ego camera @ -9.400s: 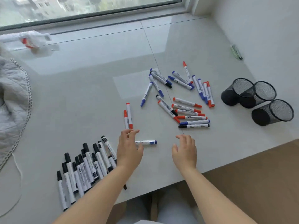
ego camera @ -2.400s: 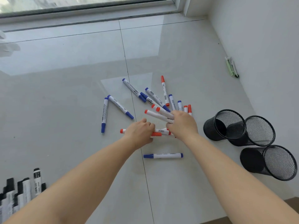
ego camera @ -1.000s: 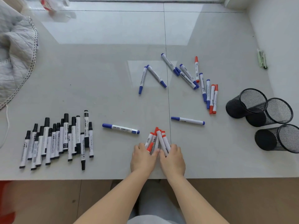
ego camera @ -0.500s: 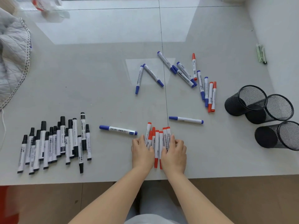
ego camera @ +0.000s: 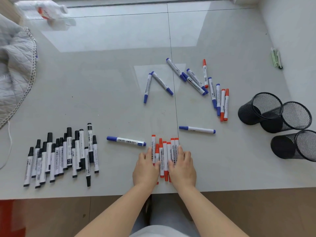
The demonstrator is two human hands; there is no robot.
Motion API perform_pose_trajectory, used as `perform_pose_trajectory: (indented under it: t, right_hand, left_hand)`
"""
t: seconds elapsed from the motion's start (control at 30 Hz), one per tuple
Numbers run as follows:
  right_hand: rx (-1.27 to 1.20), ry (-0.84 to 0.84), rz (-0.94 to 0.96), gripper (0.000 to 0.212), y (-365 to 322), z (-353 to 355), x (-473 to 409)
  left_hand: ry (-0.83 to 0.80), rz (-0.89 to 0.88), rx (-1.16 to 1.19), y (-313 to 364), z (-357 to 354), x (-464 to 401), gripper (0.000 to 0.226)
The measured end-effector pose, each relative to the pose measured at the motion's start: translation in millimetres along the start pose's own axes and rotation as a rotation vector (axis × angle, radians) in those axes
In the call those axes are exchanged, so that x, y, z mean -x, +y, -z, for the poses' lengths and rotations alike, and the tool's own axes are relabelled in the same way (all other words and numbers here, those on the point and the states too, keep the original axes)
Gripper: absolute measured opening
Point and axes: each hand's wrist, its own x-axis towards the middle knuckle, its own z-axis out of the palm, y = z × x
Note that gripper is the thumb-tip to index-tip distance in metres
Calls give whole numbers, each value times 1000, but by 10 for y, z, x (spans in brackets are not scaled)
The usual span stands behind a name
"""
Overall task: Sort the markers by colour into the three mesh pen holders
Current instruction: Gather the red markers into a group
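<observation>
My left hand (ego camera: 146,165) and right hand (ego camera: 183,166) lie flat, fingers straight, pressing a bundle of red markers (ego camera: 165,155) between them at the table's (ego camera: 102,100) near edge (black markers (ego camera: 63,156) lined up left). Three mesh pen holders (ego camera: 280,124) lie tipped at the right.

Left hand (ego camera: 146,168) and right hand (ego camera: 182,168) side by side, palms down, fingers straight, forearms reaching forward from the lower edge, converging.
</observation>
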Motion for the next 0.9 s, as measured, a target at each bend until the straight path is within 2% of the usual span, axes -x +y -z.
perform_pose_trajectory:
  t: [0.3, 0.43, 0.63, 0.77, 0.9]
  right_hand:
    - [-105, -8, -27, 49, 58, 177, -74]
    - [-159, 29, -27, 41, 140, 426, -204]
    - [-244, 182, -43, 27, 435, 1026, -704]
    - [-206, 230, -79, 29, 607, 1370, -1160]
    - [-108, 205, -91, 28, 705, 1564, -1558]
  left_hand:
    - [97, -50, -60, 135, 132, -25, 47]
    - [62, -143, -5, 341, 222, -122, 41]
    - [-9, -310, 25, 804, 337, -475, 38]
    - [-3, -404, -29, 1158, 382, -832, 38]
    - [-9, -466, -98, 1555, 433, -1211, 38]
